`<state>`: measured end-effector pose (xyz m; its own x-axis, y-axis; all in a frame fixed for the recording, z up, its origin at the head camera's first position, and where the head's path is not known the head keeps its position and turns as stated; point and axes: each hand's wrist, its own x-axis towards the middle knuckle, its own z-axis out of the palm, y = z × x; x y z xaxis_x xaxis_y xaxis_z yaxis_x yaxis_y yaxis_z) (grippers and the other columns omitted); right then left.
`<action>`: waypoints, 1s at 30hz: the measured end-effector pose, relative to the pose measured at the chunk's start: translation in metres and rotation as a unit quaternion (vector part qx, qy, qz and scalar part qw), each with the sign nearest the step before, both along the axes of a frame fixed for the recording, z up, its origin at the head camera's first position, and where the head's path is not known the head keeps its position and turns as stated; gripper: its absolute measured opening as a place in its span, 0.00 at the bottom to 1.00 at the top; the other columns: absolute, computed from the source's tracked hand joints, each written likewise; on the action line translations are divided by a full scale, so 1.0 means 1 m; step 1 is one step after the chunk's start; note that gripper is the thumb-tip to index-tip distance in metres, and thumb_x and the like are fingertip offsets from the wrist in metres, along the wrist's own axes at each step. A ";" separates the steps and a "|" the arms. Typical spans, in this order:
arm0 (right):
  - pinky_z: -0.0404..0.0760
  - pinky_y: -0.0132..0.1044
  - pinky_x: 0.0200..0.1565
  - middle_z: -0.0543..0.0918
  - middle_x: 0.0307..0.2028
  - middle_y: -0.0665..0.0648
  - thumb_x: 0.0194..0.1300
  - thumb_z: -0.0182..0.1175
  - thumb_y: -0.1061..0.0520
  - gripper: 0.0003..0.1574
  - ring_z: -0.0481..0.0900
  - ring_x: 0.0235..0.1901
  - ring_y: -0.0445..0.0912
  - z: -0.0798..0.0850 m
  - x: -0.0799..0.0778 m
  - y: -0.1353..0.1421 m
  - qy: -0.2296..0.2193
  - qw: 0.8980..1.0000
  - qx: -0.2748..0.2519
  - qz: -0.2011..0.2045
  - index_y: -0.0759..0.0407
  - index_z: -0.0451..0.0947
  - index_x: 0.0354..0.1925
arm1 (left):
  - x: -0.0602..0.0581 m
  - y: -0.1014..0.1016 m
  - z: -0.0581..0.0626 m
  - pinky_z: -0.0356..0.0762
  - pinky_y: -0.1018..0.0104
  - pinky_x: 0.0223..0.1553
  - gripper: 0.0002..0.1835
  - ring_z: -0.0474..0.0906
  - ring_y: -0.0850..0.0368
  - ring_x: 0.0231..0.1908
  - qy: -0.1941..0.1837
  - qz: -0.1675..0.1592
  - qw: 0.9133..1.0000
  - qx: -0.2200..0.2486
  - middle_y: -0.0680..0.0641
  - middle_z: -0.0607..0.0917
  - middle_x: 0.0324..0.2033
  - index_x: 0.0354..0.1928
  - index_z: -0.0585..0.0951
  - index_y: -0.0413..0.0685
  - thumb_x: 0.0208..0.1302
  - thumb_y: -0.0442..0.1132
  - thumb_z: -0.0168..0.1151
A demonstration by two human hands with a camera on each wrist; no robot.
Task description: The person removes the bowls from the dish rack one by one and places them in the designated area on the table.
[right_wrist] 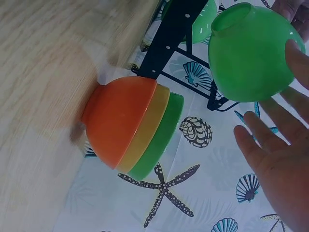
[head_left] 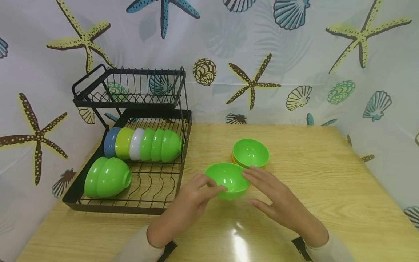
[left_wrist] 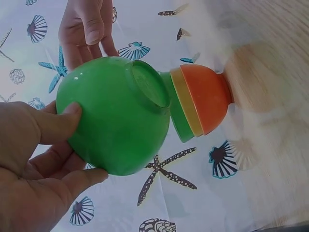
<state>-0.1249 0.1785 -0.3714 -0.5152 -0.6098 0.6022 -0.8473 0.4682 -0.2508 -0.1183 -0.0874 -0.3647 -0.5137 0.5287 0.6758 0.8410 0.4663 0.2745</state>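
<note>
A green bowl (head_left: 230, 182) is held above the table, its opening up and tilted toward me in the head view. My left hand (head_left: 198, 193) pinches its left rim; the left wrist view shows the thumb on the outer wall of the bowl (left_wrist: 116, 121). At the bowl's right edge is my right hand (head_left: 275, 196), fingers extended and apart; whether they touch the rim I cannot tell. Just behind stands a stack of three nested bowls, with a green bowl (head_left: 250, 153) on top, a yellow bowl (right_wrist: 145, 133) in the middle and an orange bowl (right_wrist: 116, 118) at the bottom.
A black two-tier dish rack (head_left: 122, 210) stands at the left. On its lower tier, a back row of blue, yellow-green, white and green bowls (head_left: 171, 145) lies on edge, with two nested green bowls (head_left: 111, 178) in front. A patterned cloth (head_left: 209, 98) hangs behind the wooden table (head_left: 327, 174).
</note>
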 end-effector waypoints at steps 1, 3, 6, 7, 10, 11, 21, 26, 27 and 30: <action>0.58 0.34 0.70 0.72 0.63 0.61 0.67 0.58 0.46 0.35 0.65 0.66 0.54 0.000 0.000 0.000 0.005 1.000 -0.003 0.008 0.64 0.68 0.65 | 0.000 0.001 0.000 0.78 0.72 0.48 0.20 0.76 0.57 0.40 0.002 -0.003 1.000 -0.002 0.51 0.81 0.34 0.42 0.87 0.48 0.48 0.19 0.66; 0.60 0.34 0.68 0.73 0.61 0.62 0.68 0.56 0.45 0.34 0.67 0.64 0.55 -0.001 0.000 -0.001 0.021 0.999 -0.011 0.026 0.66 0.70 0.63 | 0.001 0.001 0.000 0.77 0.73 0.50 0.21 0.76 0.57 0.41 0.003 -0.009 1.000 -0.006 0.51 0.81 0.34 0.42 0.87 0.48 0.48 0.19 0.65; 0.63 0.32 0.66 0.76 0.59 0.62 0.69 0.53 0.44 0.32 0.72 0.59 0.56 -0.004 -0.001 -0.002 0.048 0.998 -0.022 0.042 0.66 0.72 0.60 | 0.002 0.002 0.001 0.75 0.75 0.52 0.22 0.77 0.57 0.42 0.010 -0.018 1.000 -0.012 0.51 0.81 0.35 0.42 0.87 0.48 0.47 0.18 0.65; 0.64 0.31 0.66 0.76 0.58 0.62 0.69 0.53 0.44 0.31 0.73 0.58 0.55 -0.005 -0.002 -0.002 0.052 0.997 -0.026 0.045 0.66 0.73 0.59 | 0.002 0.003 0.001 0.75 0.75 0.52 0.23 0.77 0.58 0.42 0.011 -0.022 1.000 -0.013 0.51 0.81 0.35 0.43 0.87 0.48 0.47 0.18 0.65; 0.67 0.30 0.64 0.79 0.55 0.60 0.70 0.51 0.45 0.28 0.75 0.55 0.55 -0.007 -0.002 -0.001 0.067 0.996 -0.033 0.043 0.64 0.76 0.57 | 0.002 0.003 0.002 0.74 0.77 0.53 0.23 0.76 0.59 0.42 0.011 -0.028 0.999 -0.021 0.51 0.81 0.35 0.43 0.87 0.49 0.47 0.17 0.65; 0.67 0.30 0.64 0.80 0.54 0.60 0.70 0.51 0.45 0.27 0.76 0.54 0.55 -0.008 -0.002 -0.001 0.069 0.996 -0.036 0.044 0.64 0.77 0.56 | 0.002 0.003 0.002 0.74 0.77 0.53 0.23 0.76 0.59 0.42 0.011 -0.030 0.999 -0.023 0.51 0.81 0.35 0.43 0.87 0.49 0.47 0.17 0.65; 0.76 0.31 0.56 0.85 0.43 0.55 0.70 0.54 0.50 0.17 0.81 0.46 0.56 -0.009 -0.003 -0.001 0.105 0.991 -0.059 0.053 0.60 0.83 0.42 | 0.003 0.002 0.003 0.73 0.76 0.54 0.23 0.76 0.59 0.45 -0.005 -0.053 0.998 -0.035 0.52 0.79 0.36 0.43 0.87 0.50 0.47 0.18 0.66; 0.79 0.33 0.53 0.86 0.41 0.54 0.69 0.54 0.50 0.16 0.82 0.44 0.56 -0.009 -0.003 -0.001 0.118 0.990 -0.059 0.051 0.59 0.84 0.39 | 0.003 0.001 0.004 0.73 0.76 0.54 0.25 0.76 0.58 0.45 0.006 -0.065 0.997 -0.045 0.51 0.79 0.37 0.44 0.86 0.49 0.46 0.17 0.65; 0.79 0.33 0.53 0.86 0.41 0.54 0.69 0.54 0.50 0.16 0.82 0.44 0.56 -0.009 -0.003 -0.001 0.118 0.990 -0.058 0.051 0.59 0.84 0.39 | 0.003 0.000 0.004 0.74 0.77 0.53 0.25 0.76 0.59 0.45 0.012 -0.066 0.997 -0.047 0.51 0.79 0.37 0.45 0.86 0.49 0.47 0.17 0.65; 0.79 0.34 0.52 0.86 0.41 0.54 0.70 0.54 0.49 0.17 0.83 0.44 0.56 -0.008 -0.003 -0.001 0.118 0.990 -0.056 0.050 0.59 0.84 0.38 | 0.003 -0.001 0.004 0.74 0.78 0.52 0.25 0.76 0.59 0.44 0.024 -0.067 0.996 -0.050 0.51 0.79 0.37 0.46 0.86 0.49 0.47 0.18 0.65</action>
